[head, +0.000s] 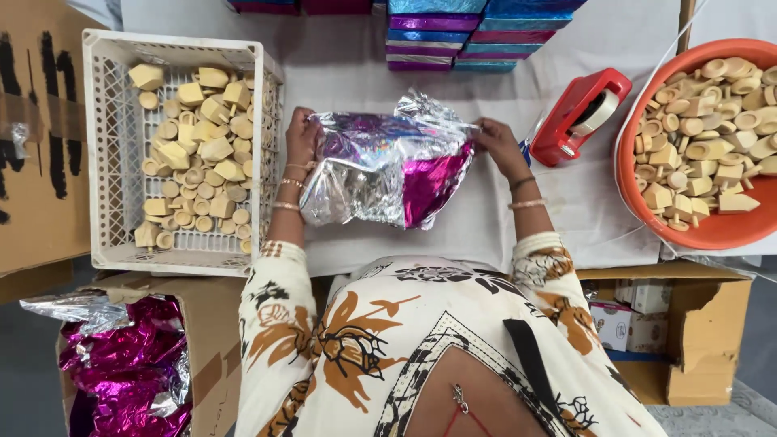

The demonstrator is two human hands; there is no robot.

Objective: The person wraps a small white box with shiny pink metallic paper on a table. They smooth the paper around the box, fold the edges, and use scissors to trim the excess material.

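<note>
A white-covered tabletop point(348, 73) is carrying everything, and the crinkled foil sheet point(380, 166) lying at its middle, silver with a magenta fold, is serving as the landmark. Left of the foil sheet, a white plastic crate point(109, 154) is sitting with pale wooden pieces point(198, 154), round and blocky, heaped inside it. Far right of the foil sheet, an orange tub point(712, 231) is holding a bigger heap of similar wooden blocks point(712, 129). Below and left of the foil sheet, off the tabletop, a cardboard box point(214, 324) is brimming with crumpled magenta and silver foil point(125, 364). Beyond the foil sheet, a stack of foil-wrapped boxes point(477, 32) in blue, purple and red is standing. Between the foil sheet and the tub, a red tape dispenser point(579, 113) is resting. The left hand point(302, 137) is gripping the foil sheet's left edge, fingers curled and pinching it. The right hand point(495, 144) is pinching the sheet's upper right edge, so the foil is stretching between the two hands just above the tabletop.
</note>
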